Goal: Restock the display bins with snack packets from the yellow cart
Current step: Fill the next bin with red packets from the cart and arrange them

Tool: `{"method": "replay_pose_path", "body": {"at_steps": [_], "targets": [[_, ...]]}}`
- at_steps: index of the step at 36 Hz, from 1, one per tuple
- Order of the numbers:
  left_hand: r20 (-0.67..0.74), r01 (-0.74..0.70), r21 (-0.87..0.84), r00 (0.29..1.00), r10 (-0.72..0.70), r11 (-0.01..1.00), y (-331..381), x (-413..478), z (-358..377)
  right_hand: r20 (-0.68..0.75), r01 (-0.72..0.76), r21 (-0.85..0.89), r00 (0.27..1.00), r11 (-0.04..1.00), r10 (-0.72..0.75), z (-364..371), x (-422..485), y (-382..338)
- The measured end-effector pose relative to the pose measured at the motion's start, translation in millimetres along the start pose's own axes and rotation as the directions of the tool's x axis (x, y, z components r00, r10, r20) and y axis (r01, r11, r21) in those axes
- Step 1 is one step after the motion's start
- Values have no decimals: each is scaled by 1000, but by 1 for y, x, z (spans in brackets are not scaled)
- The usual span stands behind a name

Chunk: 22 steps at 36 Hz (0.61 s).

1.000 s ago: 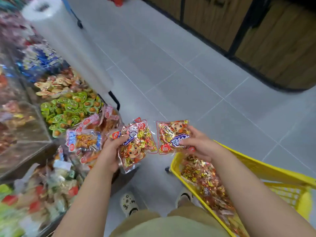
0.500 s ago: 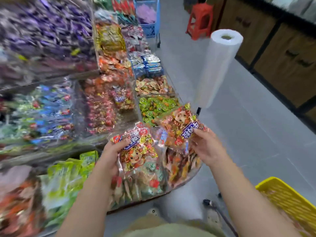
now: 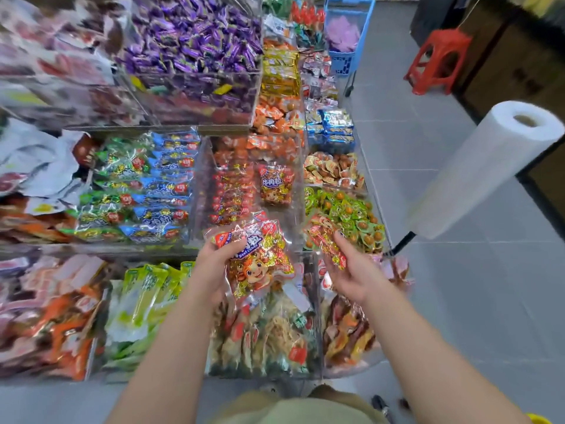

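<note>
My left hand [image 3: 214, 264] grips a red and gold beef cube snack packet [image 3: 260, 264] with a cartoon face, held above the front display bins. My right hand [image 3: 351, 270] pinches a second, similar packet [image 3: 324, 237] by its lower edge, tilted over the bin of green candies [image 3: 345, 212]. A clear bin [image 3: 293, 148] just beyond my hands holds the same red packets [image 3: 275, 185]. Only a sliver of the yellow cart [image 3: 539, 419] shows at the bottom right corner.
Clear bins of purple [image 3: 189, 41], green and blue [image 3: 137, 185], orange [image 3: 275, 117] and other snacks fill the stand. A white roll of plastic bags [image 3: 483, 169] juts out at the right. A red stool [image 3: 437, 59] and blue basket [image 3: 348, 35] stand on the grey floor.
My view has swung left from the cart to the display stand. Both hands have carried their packets over the bins, the right one lowering its packet toward the green candies.
</note>
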State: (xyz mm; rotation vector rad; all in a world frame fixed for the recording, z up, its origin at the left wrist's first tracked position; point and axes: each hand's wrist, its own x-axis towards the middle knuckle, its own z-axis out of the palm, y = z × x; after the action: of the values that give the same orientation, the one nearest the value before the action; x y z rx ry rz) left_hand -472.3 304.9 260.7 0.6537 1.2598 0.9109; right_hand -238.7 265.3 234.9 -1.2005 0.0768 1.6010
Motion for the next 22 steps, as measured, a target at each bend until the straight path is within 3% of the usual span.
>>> {"method": "replay_pose_path", "body": {"at_steps": [3,6,8,11,15,22], "targets": [[-53,-4,-63,999,1,998,6,6,-4,-14,27,-381,999,924,-35,10,18,-14],[-88,-14,-107,996,4,994,11,13,-10,-7,116,-793,980,598,-199,16,31,-27],[-113,-29,-120,993,15,992,13,19,-15,83,209,-900,944,382,-319,26,35,-36],[-133,-53,-121,990,37,991,16,28,-22,316,364,-929,876,69,-365,45,41,-49],[-134,-102,-66,987,93,993,30,44,-36,474,398,-872,831,-287,-289,77,54,-62],[-107,-209,88,970,218,974,79,77,-66,608,424,-701,776,-574,-169,155,100,-82]]}}
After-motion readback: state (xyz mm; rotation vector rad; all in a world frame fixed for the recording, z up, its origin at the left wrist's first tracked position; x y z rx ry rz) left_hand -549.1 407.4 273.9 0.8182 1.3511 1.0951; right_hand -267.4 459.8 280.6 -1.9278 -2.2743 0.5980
